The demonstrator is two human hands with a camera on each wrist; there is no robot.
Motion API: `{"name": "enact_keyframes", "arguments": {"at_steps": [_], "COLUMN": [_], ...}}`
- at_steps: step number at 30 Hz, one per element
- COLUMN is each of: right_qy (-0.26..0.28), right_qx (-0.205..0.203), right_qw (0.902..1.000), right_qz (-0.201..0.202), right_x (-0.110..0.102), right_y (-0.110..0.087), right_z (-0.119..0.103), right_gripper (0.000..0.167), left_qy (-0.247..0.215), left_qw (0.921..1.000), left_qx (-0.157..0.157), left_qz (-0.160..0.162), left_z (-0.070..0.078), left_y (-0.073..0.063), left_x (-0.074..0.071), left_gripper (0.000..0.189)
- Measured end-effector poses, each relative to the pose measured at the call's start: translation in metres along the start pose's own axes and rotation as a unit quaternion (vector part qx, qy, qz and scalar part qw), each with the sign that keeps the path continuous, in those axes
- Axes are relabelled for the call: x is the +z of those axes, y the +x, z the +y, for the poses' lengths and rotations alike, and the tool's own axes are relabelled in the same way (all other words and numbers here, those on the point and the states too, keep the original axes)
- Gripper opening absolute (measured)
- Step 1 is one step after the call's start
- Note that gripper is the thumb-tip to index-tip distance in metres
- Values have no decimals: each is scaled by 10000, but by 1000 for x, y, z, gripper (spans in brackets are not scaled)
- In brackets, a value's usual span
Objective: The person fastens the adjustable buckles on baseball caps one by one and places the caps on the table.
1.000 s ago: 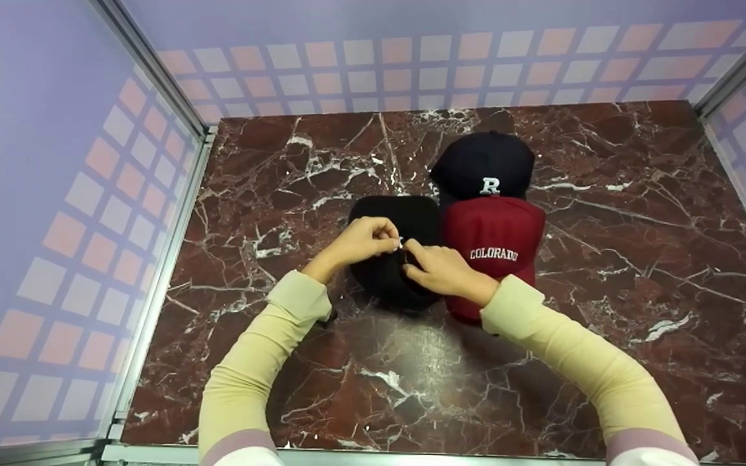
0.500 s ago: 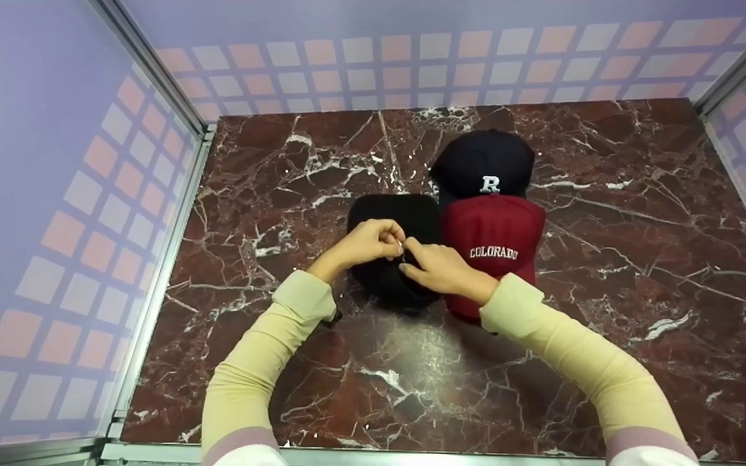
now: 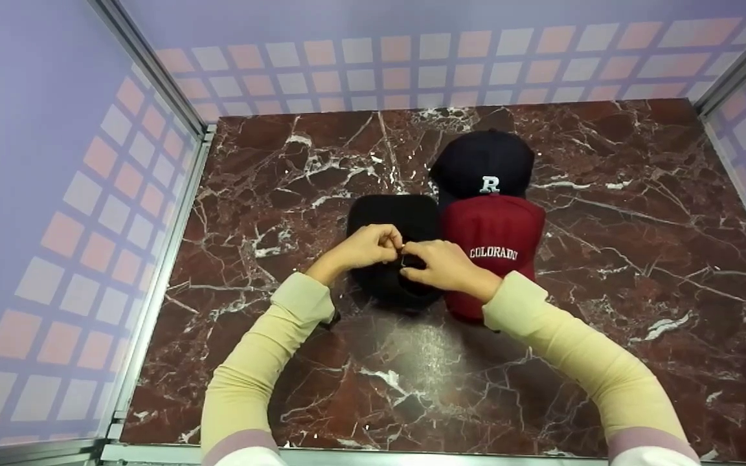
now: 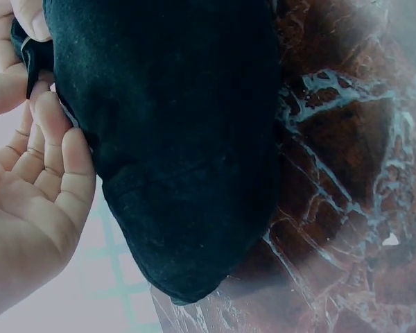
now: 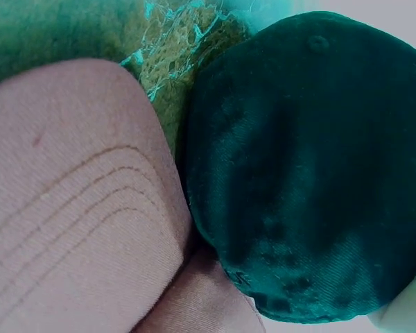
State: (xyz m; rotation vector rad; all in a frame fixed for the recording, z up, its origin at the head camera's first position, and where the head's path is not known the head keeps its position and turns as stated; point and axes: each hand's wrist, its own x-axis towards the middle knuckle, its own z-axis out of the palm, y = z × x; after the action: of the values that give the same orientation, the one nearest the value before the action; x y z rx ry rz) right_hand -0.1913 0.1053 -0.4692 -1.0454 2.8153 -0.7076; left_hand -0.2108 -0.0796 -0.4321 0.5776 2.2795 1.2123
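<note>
A black cap (image 3: 386,217) lies on the table, and both hands meet over its middle. My left hand (image 3: 368,246) pinches a narrow dark strap (image 4: 36,59) at the cap's edge between thumb and fingers. From the right, my right hand (image 3: 443,264) has its fingertips against the same strap, thumb and forefinger bent around it. The left wrist view shows the dark cloth of the cap (image 4: 173,139) beside the curled left fingers (image 4: 52,159). How the strap's ends sit is hidden by the fingers.
A red cap (image 3: 493,226) lettered COLORADO sits right beside the black one, under the right wrist. Behind it stands a dark navy cap (image 3: 493,158) with a white R. The dark red marbled table (image 3: 269,175) is bordered by purple panels (image 3: 373,26) with metal frames.
The left hand has shifted slightly down, and the right fingers have moved in against it. A small white piece that showed between the fingertips is now out of sight. The caps stay put.
</note>
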Motion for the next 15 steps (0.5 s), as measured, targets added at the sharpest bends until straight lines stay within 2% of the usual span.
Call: {"name": "enact_keyframes", "arguments": {"at_steps": [6,15], "right_qy": [50,76], "right_qx": [10,-16], "right_qw": [10000,10000], "right_qz": [55,3], "right_x": [-1,-2], "right_y": [1,2], "right_z": [2,3], "right_gripper": [27,28], "left_qy": [122,297], "left_qw": [9999,9995], "left_qx": [18,40], "left_qz": [108,5], "left_z": [-22,-27], "left_y": [9,10], "left_x": [0,-2], "left_gripper": [14,11]}}
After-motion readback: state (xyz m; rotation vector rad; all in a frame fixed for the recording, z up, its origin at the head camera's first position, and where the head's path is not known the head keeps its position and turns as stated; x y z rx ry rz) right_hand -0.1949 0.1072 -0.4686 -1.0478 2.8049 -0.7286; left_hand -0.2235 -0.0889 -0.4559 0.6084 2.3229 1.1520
